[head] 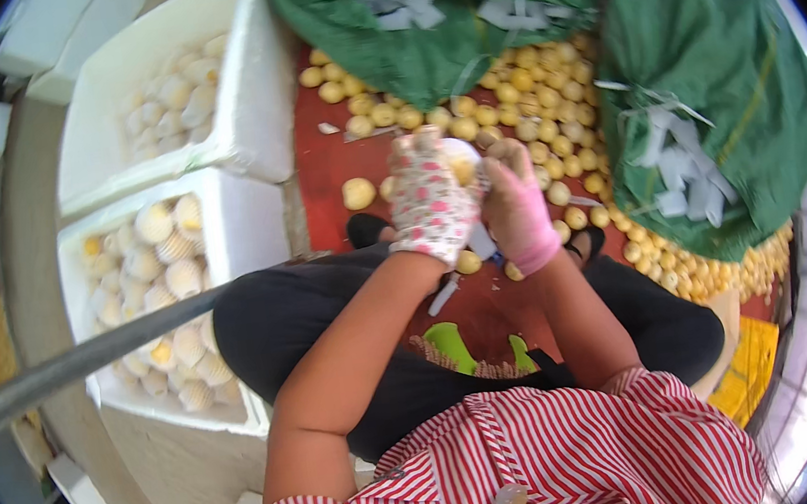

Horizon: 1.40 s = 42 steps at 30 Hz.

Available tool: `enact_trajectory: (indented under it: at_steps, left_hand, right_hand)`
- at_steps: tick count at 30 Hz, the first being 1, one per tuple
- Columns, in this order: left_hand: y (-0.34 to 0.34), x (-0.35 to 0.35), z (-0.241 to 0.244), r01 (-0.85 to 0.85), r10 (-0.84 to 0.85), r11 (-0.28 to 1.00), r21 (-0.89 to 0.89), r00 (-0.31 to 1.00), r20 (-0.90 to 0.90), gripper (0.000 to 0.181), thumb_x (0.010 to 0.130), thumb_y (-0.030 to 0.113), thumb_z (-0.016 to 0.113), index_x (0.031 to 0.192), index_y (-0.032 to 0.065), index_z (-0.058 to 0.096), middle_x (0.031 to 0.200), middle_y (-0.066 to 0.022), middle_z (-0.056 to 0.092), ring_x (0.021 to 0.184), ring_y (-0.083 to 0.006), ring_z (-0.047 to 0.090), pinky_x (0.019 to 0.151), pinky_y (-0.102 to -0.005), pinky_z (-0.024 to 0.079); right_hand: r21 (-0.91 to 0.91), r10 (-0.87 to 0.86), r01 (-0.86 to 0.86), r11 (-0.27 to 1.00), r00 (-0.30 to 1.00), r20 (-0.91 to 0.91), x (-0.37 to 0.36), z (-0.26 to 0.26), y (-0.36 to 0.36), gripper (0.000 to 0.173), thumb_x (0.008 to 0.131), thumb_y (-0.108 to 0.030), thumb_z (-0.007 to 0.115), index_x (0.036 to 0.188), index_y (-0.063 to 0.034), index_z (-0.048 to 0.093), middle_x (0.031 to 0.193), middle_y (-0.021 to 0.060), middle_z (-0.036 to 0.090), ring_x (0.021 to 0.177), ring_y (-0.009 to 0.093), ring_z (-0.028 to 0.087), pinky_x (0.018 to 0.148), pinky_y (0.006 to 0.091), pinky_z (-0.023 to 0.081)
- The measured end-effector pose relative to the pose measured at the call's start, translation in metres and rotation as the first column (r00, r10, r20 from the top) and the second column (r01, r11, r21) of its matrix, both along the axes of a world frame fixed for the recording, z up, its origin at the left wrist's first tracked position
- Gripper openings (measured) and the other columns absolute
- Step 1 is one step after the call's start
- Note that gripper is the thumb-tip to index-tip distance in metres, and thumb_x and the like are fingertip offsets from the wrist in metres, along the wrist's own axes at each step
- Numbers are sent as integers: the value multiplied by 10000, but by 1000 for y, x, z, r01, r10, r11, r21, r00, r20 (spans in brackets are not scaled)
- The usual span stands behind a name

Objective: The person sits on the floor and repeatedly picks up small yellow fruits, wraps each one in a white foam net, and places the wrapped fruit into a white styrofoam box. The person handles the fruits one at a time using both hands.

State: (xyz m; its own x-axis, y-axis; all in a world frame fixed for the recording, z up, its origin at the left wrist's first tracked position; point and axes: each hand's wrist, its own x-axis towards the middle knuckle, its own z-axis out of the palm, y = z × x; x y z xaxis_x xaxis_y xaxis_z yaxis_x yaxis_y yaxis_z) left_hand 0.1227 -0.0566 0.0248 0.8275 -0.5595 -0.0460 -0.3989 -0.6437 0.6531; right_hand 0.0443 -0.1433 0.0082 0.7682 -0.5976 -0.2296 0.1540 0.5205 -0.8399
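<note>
My left hand (433,199), in a white glove with pink spots, grips a yellow round fruit (464,169) partly covered by a white foam net. My right hand (518,211), in a pink glove, touches the fruit's right side; its fingertips are partly blurred. Below and around the hands, loose yellow fruits (558,93) lie on a red surface (325,178). One fruit (358,193) lies apart, left of my left hand. Between the forearms a small white strip (444,294) is visible.
Two white foam boxes stand at the left; the nearer box (248,218) and the farther box (256,96) hold netted fruits. Green sacks (381,66) with white foam pieces lie ahead and at the right (754,95). A grey metal bar (106,353) crosses the nearer box.
</note>
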Motion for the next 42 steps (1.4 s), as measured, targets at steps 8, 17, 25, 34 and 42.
enact_trajectory:
  at_steps: [8,17,25,34,42]
  left_hand:
    - [5,22,41,47,191,884,-465,872,451,547,706,192,641,1234,91,537,1351,-166,413,1264,-376,371,1046,-520,276]
    - [29,62,47,-206,256,684,-700,966,-33,295,789,26,624,1079,14,570,1102,-144,579,1071,-262,554,908,-385,460]
    - [12,40,51,-676,-306,546,-494,387,-870,337,841,15,615,1164,3,517,1128,-77,545,1049,-120,528,933,-269,440]
    - [10,43,21,-649,-190,672,-358,317,-929,324,887,-19,529,1207,-17,481,1187,-106,566,1084,-146,544,978,-275,424]
    - [-3,46,2,-790,105,503,-351,459,-882,468,864,42,608,1298,21,430,1260,-117,492,1106,-185,538,972,-307,428]
  right_hand:
    - [-139,378,-367,920,924,58,122,-43,39,498,962,-275,462,1357,3,340,1328,153,461,1195,260,491,1010,401,401]
    - [-484,335,-343,805,936,-105,225,-13,80,373,895,-131,574,1230,28,533,1197,171,567,1066,250,577,919,325,465]
    - [-924,-550,-193,330,756,-355,244,-138,-165,284,845,-158,612,1117,-79,626,1120,143,593,1094,314,529,936,383,438]
    - [-726,-472,-519,451,552,-688,323,-173,-176,480,793,-382,656,1198,-133,597,1130,118,625,1086,307,566,899,390,463]
    - [-533,-151,-39,845,940,-307,200,-149,-150,371,892,-74,565,1260,-33,557,1038,82,638,794,133,598,690,241,482]
